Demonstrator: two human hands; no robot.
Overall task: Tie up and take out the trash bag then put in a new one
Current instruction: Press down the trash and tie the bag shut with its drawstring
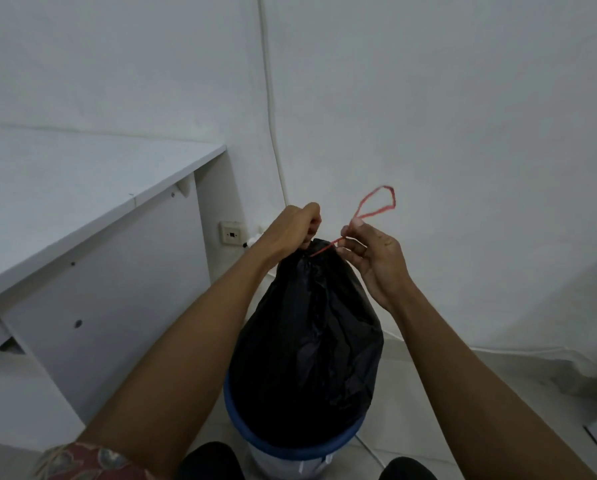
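The white wall [463, 98] filled most of the far side of the room, with a thin pale cable [268, 98] running down it. To the left stood a white surface [65, 188] with a plain panel under it, and pale tiled floor [428, 375] lay beneath everything.

In the near middle the black trash bag [311, 334] rose out of the bin [241, 424], a white one with a blue rim. The bag's lower part sat inside that rim, and its top was drawn up into a narrow, gathered neck. Both bare forearms reached forward on either side of it; a patterned sleeve [82, 460] showed at the near left.

The left hand [290, 233] was at the neck of the bag, its fingers curled tight and gripping the gathered plastic there. Just to the right of it, the right hand [376, 261] pinched the red drawstring [376, 202] between thumb and fingertips, the other fingers loosely bent. The string ran taut from the bag's neck to that pinch, and its free loop stood up beyond the hand, to the far right.

A small wall socket [232, 233] sat low on the wall, left of the hands.
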